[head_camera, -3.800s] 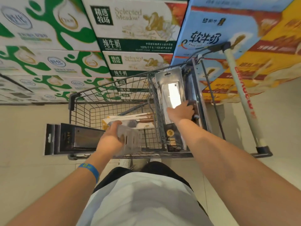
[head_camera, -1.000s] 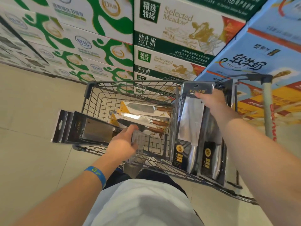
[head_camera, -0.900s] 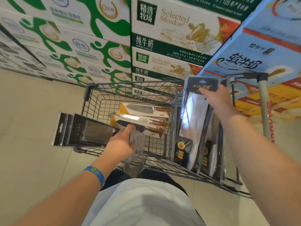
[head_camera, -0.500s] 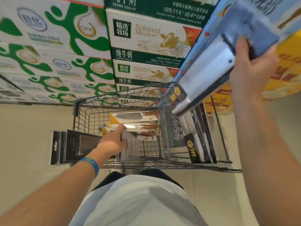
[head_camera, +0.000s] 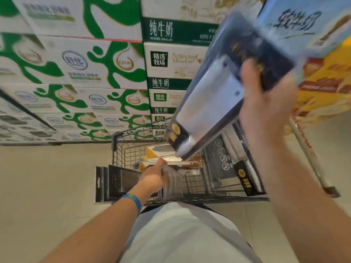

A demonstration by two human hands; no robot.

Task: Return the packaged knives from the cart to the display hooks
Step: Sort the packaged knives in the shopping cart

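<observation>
The right hand [head_camera: 266,111] is raised above the grey wire shopping cart [head_camera: 117,147]. Its fingers [head_camera: 247,73] are wrapped over the header end of a dark blister-packed steel cleaver [head_camera: 212,99]. The pack tilts, with its lower end hanging just over the basket. The left hand [head_camera: 154,177] grips a stack of flat black carded knife packs [head_camera: 115,182] at the cart's near rim, their hang tabs jutting left over the floor.

Hazards, as I judge them:
1. The cleaver is held at one end only. A quick swing may twist the heavy pack out of the grip.
2. The left-hand stack is pinched from one side. Loosening that grip may let packs slide off the rim.
3. The low end of the cleaver pack may snag the wire wall as it clears the cart.

Surroundings: yellow-and-white carded knives with wooden handles [head_camera: 161,150] lie in the basket. More black cleaver packs [head_camera: 247,179] stand in the seat section. Stacked milk cartons [head_camera: 95,63] wall the aisle ahead. The cart's pale push bar [head_camera: 307,149] stands to the right. No display hooks are in view, so I expect a turn is needed.
</observation>
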